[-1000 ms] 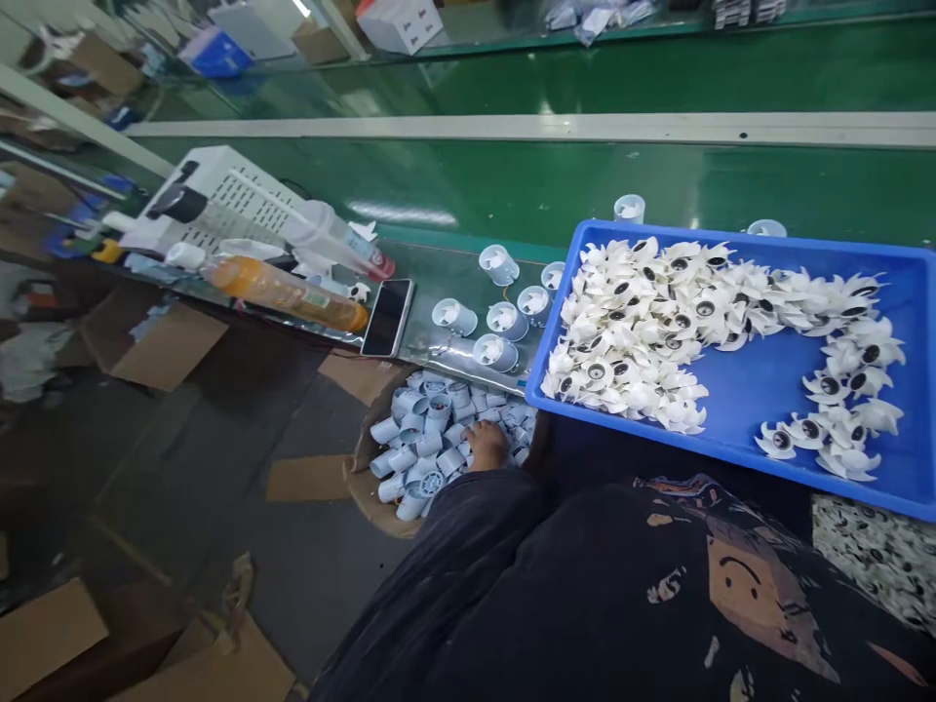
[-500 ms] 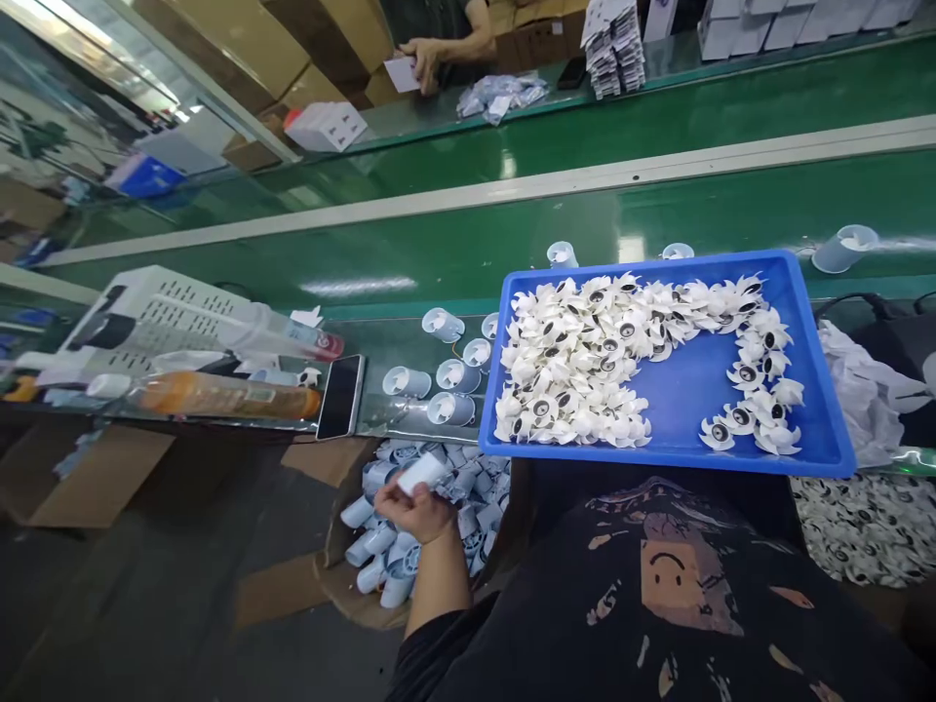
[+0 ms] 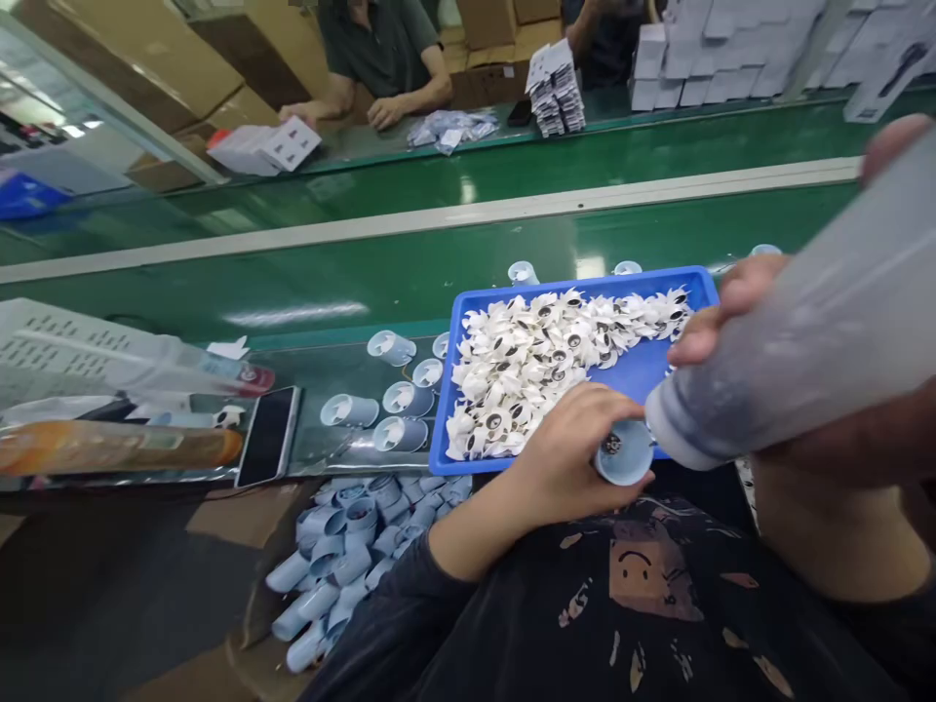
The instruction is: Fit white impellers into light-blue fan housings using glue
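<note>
My left hand [image 3: 574, 453] is closed around a light blue cylindrical housing [image 3: 625, 454], its open end facing me, with a small dark metallic part inside. Close to the camera, my right hand [image 3: 738, 302] grips a cloudy, translucent squeeze bottle [image 3: 811, 322]. The bottle's lower end slants down beside the housing's rim; whether they touch I cannot tell. Behind both hands lies a blue tray [image 3: 443, 429] heaped with white fan impellers [image 3: 512, 380] with dark centres. Part of its right side is hidden by the bottle and my right hand.
More blue housings [image 3: 401, 434] stand left of the tray, near a phone [image 3: 269, 437] and an orange bottle [image 3: 124, 447]. Below the bench edge is a box of loose housings [image 3: 343, 556]. Across the green conveyor [image 3: 307, 268], a co-worker's hands [image 3: 385, 112] rest near white boxes [image 3: 292, 144].
My left hand has come up from the box to the tray's front edge with a blue housing. My right hand has entered from the right, holding the bottle. The view has shifted.
</note>
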`<state>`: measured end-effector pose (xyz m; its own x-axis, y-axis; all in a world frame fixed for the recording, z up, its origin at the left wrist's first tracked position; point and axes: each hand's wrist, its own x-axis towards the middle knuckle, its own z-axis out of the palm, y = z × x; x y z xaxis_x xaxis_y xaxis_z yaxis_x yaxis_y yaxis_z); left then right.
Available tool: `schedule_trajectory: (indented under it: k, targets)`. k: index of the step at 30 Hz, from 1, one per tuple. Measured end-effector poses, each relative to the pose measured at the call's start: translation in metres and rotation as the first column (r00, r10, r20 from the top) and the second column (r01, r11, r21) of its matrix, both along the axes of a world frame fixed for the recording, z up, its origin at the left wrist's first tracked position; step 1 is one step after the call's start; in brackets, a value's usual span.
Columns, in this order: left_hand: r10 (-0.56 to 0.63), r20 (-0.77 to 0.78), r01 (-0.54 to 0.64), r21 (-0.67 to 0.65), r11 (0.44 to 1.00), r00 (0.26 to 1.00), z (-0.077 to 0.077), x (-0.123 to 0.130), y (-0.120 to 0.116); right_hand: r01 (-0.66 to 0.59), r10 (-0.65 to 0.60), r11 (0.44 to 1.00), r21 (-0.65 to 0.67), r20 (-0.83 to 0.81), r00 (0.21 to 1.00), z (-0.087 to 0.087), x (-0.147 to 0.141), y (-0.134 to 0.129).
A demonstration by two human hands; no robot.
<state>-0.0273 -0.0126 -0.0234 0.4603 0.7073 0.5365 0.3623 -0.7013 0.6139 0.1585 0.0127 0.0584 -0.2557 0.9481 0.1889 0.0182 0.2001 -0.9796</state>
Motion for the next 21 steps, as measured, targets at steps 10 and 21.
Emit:
schedule_trajectory:
  k: [10,21]
  targets:
    - [-0.031,0.092,0.029,0.021,0.999,0.995,0.007,0.031,-0.002,0.087,-0.086,0.996,0.009,-0.087,0.992,0.011,-0.004,-0.011]
    - [-0.003,-0.039,-0.004,-0.168,0.986,0.999,-0.008,0.012,0.003,0.196,-0.154,0.977,0.081,-0.364,0.918,0.001,0.007,-0.002]
